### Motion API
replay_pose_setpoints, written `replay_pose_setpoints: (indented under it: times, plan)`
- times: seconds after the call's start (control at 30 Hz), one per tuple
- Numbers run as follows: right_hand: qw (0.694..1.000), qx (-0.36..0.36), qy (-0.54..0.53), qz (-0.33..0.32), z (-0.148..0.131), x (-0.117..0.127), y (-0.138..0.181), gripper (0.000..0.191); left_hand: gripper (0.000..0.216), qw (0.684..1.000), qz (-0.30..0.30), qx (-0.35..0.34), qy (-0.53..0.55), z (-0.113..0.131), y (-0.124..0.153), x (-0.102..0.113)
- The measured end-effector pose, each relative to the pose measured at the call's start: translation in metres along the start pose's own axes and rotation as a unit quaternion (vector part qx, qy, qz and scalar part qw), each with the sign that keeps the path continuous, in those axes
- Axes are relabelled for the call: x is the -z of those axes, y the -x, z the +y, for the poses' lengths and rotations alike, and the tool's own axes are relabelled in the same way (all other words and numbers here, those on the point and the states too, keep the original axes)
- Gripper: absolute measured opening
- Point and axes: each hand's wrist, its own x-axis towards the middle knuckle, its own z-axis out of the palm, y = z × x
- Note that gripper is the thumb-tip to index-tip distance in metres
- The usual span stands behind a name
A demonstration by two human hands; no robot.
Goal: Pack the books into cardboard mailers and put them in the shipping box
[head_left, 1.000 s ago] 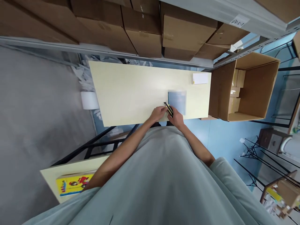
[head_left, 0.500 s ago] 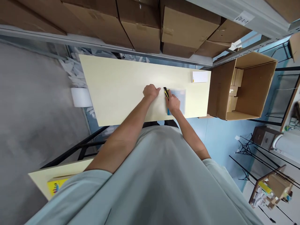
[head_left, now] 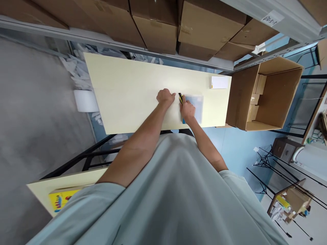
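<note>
On the cream tabletop (head_left: pixel 127 92), my left hand (head_left: pixel 165 96) rests with its fingers curled in and the thumb pointing right; nothing shows in it. A small gap to the right, my right hand (head_left: pixel 187 109) closes round a slim black-and-yellow utility knife (head_left: pixel 181 98), its black end jutting out past the fingers. Beneath and beside that hand lies a flat, clear plastic packet (head_left: pixel 198 105) with a blue strip along its left edge. The hand covers part of the packet.
A small white box (head_left: pixel 219 82) lies near the table's right end. Beyond that end stands an open cardboard carton (head_left: pixel 240 97). Shelving with cardboard boxes (head_left: pixel 154 34) runs along the far side. A yellow box (head_left: pixel 61 200) sits on another tabletop at lower left.
The whole view has shifted slightly. My right hand has moved a little up along the packet's left edge, the knife still in it. My left hand has stayed nearly in place.
</note>
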Motion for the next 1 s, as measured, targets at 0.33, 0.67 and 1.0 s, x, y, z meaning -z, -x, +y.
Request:
replay_pose_setpoints:
  times: [0.33,0.67,1.0]
  plan:
    - [1.000,0.006,0.019,-0.011,0.000,-0.003,0.004,0.060,0.060,1.000,0.005,-0.009,0.014,-0.003,-0.001,0.001]
    - [1.000,0.004,0.018,-0.003,0.001,-0.008,0.006,0.061,0.063,1.000,-0.003,-0.021,0.015,-0.005,-0.003,0.000]
    - [1.000,0.019,-0.008,0.016,0.003,-0.007,-0.010,0.063,0.066,1.000,0.008,-0.016,0.014,-0.004,-0.002,-0.002]
